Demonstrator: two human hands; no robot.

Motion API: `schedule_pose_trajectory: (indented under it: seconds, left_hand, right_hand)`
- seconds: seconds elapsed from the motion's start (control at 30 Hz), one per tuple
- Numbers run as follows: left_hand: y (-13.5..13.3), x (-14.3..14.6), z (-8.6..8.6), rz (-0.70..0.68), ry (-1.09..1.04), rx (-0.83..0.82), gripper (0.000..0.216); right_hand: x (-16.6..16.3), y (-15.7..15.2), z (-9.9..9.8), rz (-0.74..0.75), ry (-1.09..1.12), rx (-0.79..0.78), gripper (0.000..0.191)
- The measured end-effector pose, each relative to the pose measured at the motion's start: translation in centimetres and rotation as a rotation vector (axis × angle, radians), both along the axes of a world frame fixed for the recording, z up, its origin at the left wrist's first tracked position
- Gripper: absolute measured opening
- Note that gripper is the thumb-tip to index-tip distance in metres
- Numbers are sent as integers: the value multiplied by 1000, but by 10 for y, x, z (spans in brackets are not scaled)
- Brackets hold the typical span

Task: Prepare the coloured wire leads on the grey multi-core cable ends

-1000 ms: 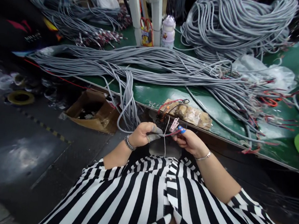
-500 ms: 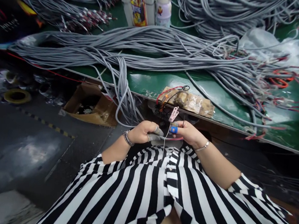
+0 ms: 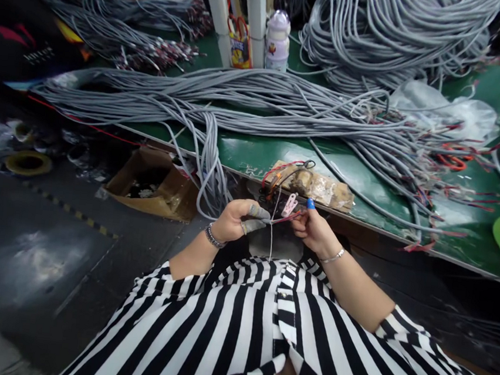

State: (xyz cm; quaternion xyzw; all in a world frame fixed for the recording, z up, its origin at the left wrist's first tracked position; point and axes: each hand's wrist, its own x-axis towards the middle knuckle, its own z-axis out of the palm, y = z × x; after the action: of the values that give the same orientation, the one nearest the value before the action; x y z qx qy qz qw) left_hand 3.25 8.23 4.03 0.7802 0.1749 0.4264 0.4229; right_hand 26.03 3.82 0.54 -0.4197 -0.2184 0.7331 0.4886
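Observation:
My left hand (image 3: 238,219), with grey covers on thumb and index finger, pinches the end of a grey cable (image 3: 268,220). Thin red wires (image 3: 289,216) come out of that end and run to my right hand (image 3: 313,232). Its fingers are curled around the wires' far end, while the thumb, in a blue cover, points up. A white thread (image 3: 271,242) crosses the cable end and hangs below it. Just left of my right fingers is a pink clothespin (image 3: 290,205); what holds it up is unclear.
Long bundles of grey cable (image 3: 256,123) lie across the green table (image 3: 244,151), some drooping over its front edge. A taped cardboard piece (image 3: 329,192) sits at that edge. Behind stand a lilac bottle (image 3: 277,43) and white posts. An open cardboard box (image 3: 152,196) stands lower left.
My right thumb has lifted and the fingers have closed at the wires. The clothespin sits lower, and the thread now crosses the cable and extends above it. The view has tilted up slightly.

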Motion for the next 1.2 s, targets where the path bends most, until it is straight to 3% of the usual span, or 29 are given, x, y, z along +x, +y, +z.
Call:
schedule_pose_trajectory:
  seconds: [0.13,0.23,0.37,0.6,0.97,1.2]
  left_hand:
    - [5,9,6,66,-24,18,17]
    - [9,18,2,49,4,21,18]
    - [14,24,-11,15,63,8,18]
    - [15,26,-22,-2,94,-9,16]
    - [11,29,-34,-14,154,9,17]
    - [4,24,-21,-47,135,14,15]
  right_hand:
    - [-5,2,7,57,-30,85,47]
    - [-11,2,6,-78,-156,162,41]
    - [-17,4,2,-255,-192,184,46]
    - [-22,11,8,-108,2,68,49]
    - [-32,14,5,-252,35,122,54]
    - [-32,4,-3,-218,80,23,58]
